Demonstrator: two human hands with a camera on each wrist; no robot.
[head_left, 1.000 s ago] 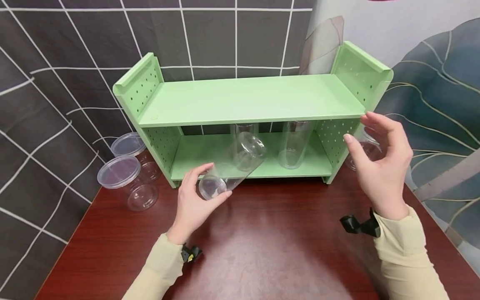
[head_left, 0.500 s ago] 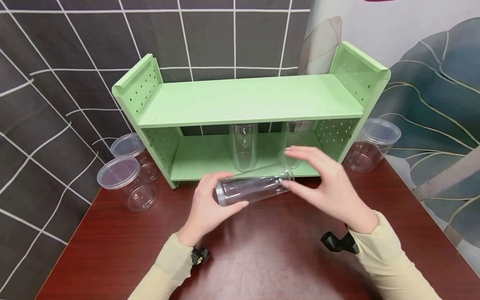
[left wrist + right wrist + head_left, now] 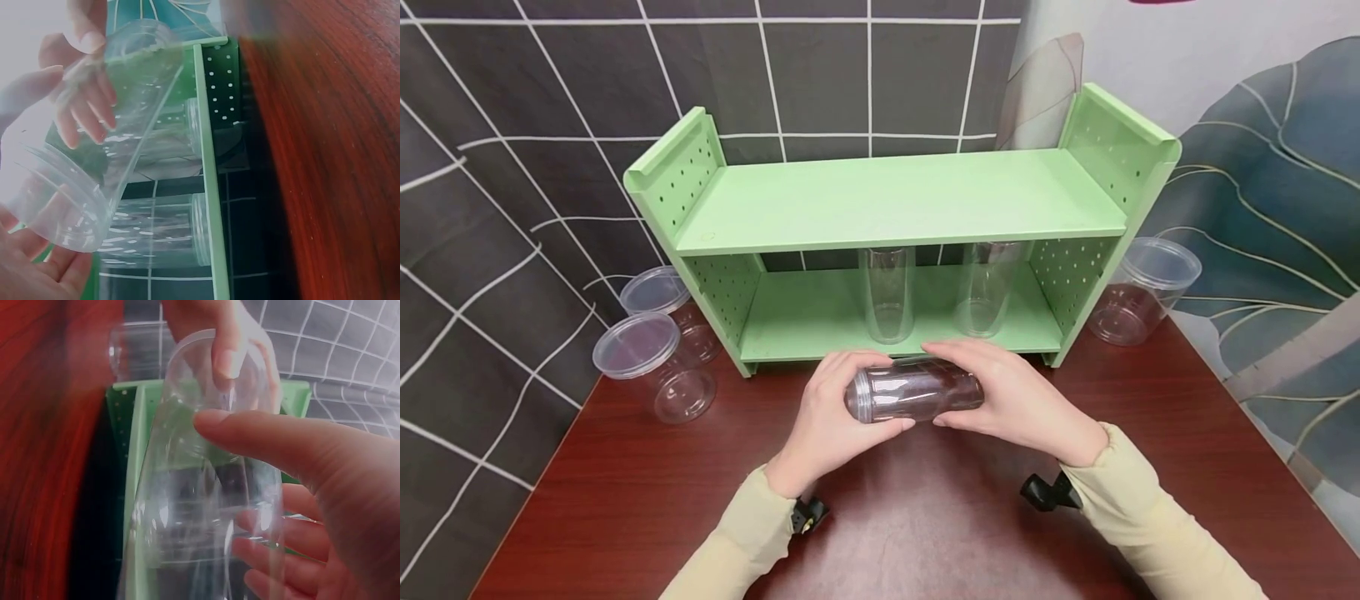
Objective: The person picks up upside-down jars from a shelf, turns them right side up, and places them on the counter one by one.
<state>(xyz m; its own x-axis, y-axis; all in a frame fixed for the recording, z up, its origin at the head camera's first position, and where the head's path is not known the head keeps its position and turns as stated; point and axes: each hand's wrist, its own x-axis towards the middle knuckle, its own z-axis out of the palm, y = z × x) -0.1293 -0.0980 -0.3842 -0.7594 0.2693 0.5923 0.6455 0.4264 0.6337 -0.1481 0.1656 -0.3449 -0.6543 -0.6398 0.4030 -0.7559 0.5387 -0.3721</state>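
A tall clear plastic jar [image 3: 917, 390] lies nearly level in the air over the tabletop, in front of the green shelf [image 3: 895, 200]. My left hand [image 3: 823, 421] grips its ridged, screw-top end, thumb below and fingers above. Around the other end curls my right hand [image 3: 1026, 402]. In the left wrist view the jar [image 3: 119, 156] runs slantwise with both hands on it. The right wrist view has the jar's wall [image 3: 194, 487] filling the middle, the right thumb [image 3: 250, 434] pressed along it and fingers wrapped behind.
Two tall clear jars, one left [image 3: 889, 300] and one right [image 3: 985, 300], stand on the lower shelf. Two wide lidded jars, one front [image 3: 638, 346] and one behind [image 3: 657, 289], stand left of the shelf. Another wide jar [image 3: 1150, 271] is at its right. The table [image 3: 917, 533] is reddish wood.
The jar has turned from slanting away to roughly sideways. My right hand has come in from the right and now holds its free end; my left hand has shifted slightly right with it.
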